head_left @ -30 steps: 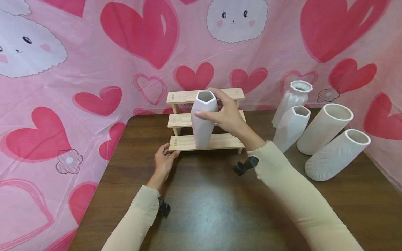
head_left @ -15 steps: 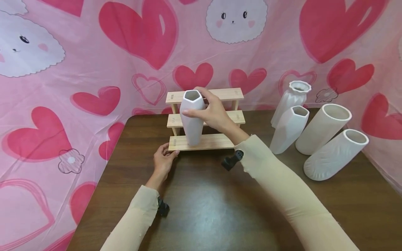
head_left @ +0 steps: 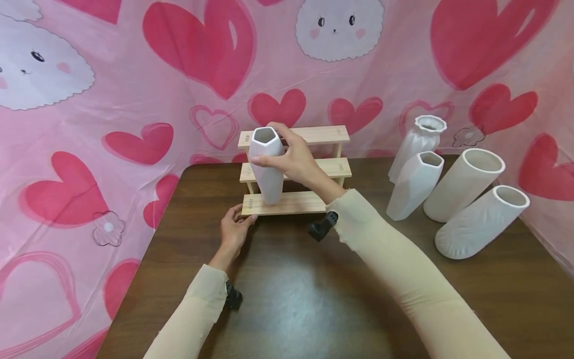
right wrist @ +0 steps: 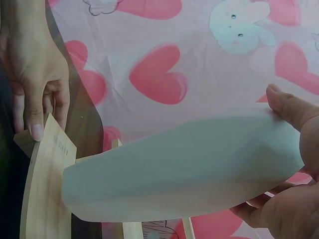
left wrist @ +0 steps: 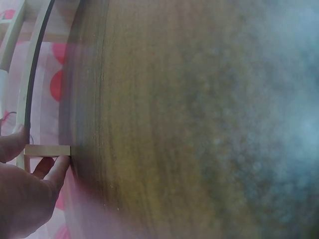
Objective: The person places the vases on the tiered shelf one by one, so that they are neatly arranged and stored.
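White vase (head_left: 269, 179) in right hand (head_left: 298, 158), four more vases (head_left: 414, 187)

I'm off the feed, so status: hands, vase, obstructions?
Right hand grips vase over bottom shelf, contact unclear. Left hand holds shelf's left end. No obstruction seen; four other vases off right.

– What finish has the held vase (head_left: 269, 182)?
– Smooth, matt, ceramic-looking.
– And the relief vase (head_left: 477, 227)?
– Same pale matt body, its wall ridged.
– The stepped stand (head_left: 302, 202)?
– Pale bare wood, visibly grained.
– The table (head_left: 287, 289)?
– Dark wood grain, glossy at centre.
– Backdrop (head_left: 273, 55)?
– Creased sheeting, fabric or plastic indistinguishable.
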Demonstrator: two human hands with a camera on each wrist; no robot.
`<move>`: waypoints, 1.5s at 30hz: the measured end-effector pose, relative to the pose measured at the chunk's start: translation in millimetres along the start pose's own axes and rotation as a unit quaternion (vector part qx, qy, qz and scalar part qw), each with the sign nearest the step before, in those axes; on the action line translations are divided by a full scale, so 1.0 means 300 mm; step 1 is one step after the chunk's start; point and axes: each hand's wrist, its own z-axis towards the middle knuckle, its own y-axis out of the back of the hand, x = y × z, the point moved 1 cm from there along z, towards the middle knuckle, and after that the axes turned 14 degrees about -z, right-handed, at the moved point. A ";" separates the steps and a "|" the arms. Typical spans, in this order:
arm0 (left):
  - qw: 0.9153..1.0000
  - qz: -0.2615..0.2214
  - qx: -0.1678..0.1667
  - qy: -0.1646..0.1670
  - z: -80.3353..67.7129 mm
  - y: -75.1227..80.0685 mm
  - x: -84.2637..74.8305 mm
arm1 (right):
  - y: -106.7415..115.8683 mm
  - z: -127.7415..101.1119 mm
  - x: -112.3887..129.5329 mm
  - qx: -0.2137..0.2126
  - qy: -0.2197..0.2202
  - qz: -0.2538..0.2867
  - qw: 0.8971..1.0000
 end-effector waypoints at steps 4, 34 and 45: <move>1.000 0.009 0.002 -0.002 -0.002 -0.002 -0.001 | -0.015 0.007 -0.018 -0.002 -0.003 0.008 1.000; 1.000 0.018 0.006 -0.007 0.000 -0.003 -0.006 | -0.059 0.023 -0.045 0.044 -0.016 -0.020 0.999; 1.000 0.018 0.004 -0.008 0.003 0.000 0.000 | -0.071 0.017 -0.050 0.047 -0.022 -0.006 0.999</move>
